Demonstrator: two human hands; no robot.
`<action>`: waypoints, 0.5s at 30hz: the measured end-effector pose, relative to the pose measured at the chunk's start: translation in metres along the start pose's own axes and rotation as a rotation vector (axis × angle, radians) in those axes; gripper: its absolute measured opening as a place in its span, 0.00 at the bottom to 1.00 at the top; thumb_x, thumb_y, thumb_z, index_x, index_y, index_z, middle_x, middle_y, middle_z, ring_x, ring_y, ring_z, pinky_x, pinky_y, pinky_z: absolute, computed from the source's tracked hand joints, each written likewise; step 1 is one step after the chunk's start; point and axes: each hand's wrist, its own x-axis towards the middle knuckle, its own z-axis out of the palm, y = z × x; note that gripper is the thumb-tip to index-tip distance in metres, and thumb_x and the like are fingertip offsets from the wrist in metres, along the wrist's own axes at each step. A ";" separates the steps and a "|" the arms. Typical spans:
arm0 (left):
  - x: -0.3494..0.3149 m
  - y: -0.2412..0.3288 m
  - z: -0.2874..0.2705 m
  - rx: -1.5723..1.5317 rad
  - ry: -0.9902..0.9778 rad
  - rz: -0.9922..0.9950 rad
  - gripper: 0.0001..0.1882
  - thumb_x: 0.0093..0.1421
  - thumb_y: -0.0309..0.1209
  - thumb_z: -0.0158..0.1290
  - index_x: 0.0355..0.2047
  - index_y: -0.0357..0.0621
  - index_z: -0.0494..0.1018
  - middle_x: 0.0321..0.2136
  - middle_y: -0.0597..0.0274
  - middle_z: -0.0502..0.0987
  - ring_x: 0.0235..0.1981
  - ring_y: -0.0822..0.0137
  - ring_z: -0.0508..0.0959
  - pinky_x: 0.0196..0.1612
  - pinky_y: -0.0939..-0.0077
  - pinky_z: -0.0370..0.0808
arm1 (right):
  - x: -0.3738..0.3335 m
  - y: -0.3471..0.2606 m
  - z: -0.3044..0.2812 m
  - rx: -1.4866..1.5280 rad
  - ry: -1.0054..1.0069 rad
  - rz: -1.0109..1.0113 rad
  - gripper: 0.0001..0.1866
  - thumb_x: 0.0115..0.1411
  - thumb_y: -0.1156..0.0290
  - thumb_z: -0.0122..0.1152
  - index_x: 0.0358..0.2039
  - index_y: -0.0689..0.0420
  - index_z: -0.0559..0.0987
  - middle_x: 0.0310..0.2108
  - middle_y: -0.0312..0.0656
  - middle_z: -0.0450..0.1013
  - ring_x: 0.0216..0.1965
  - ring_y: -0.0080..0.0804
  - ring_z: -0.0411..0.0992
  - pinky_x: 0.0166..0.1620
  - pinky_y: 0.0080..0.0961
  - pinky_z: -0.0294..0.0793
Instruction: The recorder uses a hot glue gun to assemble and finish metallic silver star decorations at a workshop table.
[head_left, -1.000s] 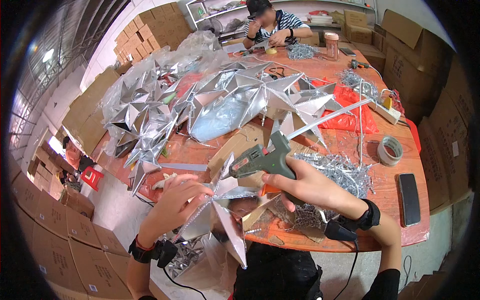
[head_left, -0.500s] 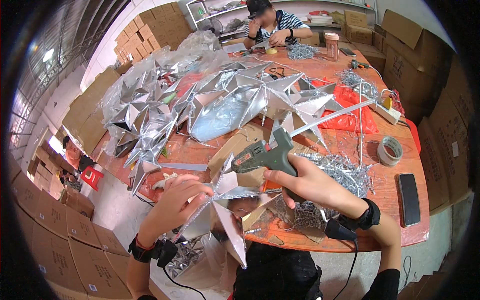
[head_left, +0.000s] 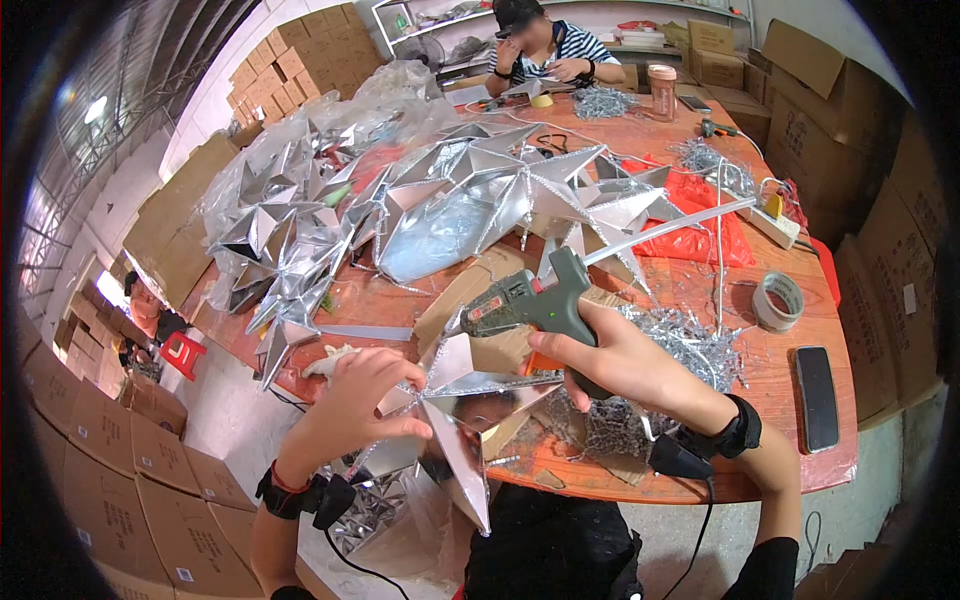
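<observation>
A folded silver star [head_left: 453, 455] with mirror-like faces leans at the table's near edge, beaded silver trim along some of its ridges. My left hand [head_left: 362, 400] grips it from the left, fingers and thumb bent around the centre. In my right hand [head_left: 625, 362] is a dark green hot glue gun [head_left: 545, 305], my fingers wrapped around its handle. Its nozzle points left, above the star's upper point. A long, pale glue stick [head_left: 672, 230] juts out of the gun's back toward the upper right.
Many silver stars [head_left: 470, 185] are heaped across the wooden table [head_left: 690, 475]. Silver tinsel trim [head_left: 690, 350] lies right of the gun, near a tape roll [head_left: 778, 302] and a phone [head_left: 818, 400]. A power strip [head_left: 775, 225] stands farther back. Opposite sits a co-worker [head_left: 555, 55].
My left hand has shifted on the star, and its thumb now shows across the centre. The glue gun has moved slightly up. The co-worker's hand and work piece have moved a little.
</observation>
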 end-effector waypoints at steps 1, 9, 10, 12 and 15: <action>-0.001 -0.001 0.000 0.009 -0.010 0.002 0.22 0.50 0.49 0.56 0.39 0.49 0.69 0.39 0.63 0.68 0.49 0.62 0.65 0.53 0.65 0.54 | 0.000 0.001 0.000 -0.005 -0.002 -0.003 0.19 0.58 0.61 0.55 0.34 0.68 0.66 0.19 0.36 0.67 0.13 0.20 0.66 0.17 0.19 0.62; -0.001 -0.008 0.003 0.024 -0.028 0.008 0.20 0.50 0.46 0.56 0.39 0.51 0.68 0.39 0.63 0.68 0.49 0.62 0.65 0.53 0.64 0.55 | 0.003 0.004 -0.001 0.018 0.003 -0.013 0.19 0.59 0.62 0.55 0.37 0.68 0.66 0.23 0.38 0.68 0.13 0.21 0.66 0.17 0.19 0.64; 0.000 -0.007 0.003 0.021 -0.023 0.009 0.19 0.51 0.45 0.56 0.39 0.51 0.68 0.39 0.63 0.68 0.49 0.62 0.65 0.53 0.64 0.55 | 0.003 0.004 -0.001 0.016 0.010 -0.009 0.19 0.59 0.62 0.55 0.38 0.68 0.66 0.24 0.38 0.68 0.13 0.21 0.66 0.17 0.19 0.64; 0.001 -0.007 0.003 0.017 -0.016 0.007 0.18 0.51 0.44 0.55 0.38 0.51 0.68 0.39 0.63 0.68 0.49 0.62 0.65 0.53 0.64 0.55 | 0.002 0.002 -0.001 0.011 0.023 -0.004 0.19 0.59 0.63 0.55 0.38 0.68 0.66 0.24 0.38 0.68 0.13 0.21 0.67 0.17 0.19 0.63; 0.001 -0.005 0.003 0.017 -0.007 0.006 0.17 0.51 0.43 0.55 0.38 0.50 0.69 0.38 0.64 0.68 0.48 0.63 0.66 0.52 0.65 0.55 | 0.003 0.003 -0.002 0.025 0.015 -0.004 0.19 0.59 0.63 0.55 0.39 0.68 0.66 0.25 0.38 0.69 0.13 0.21 0.67 0.17 0.19 0.63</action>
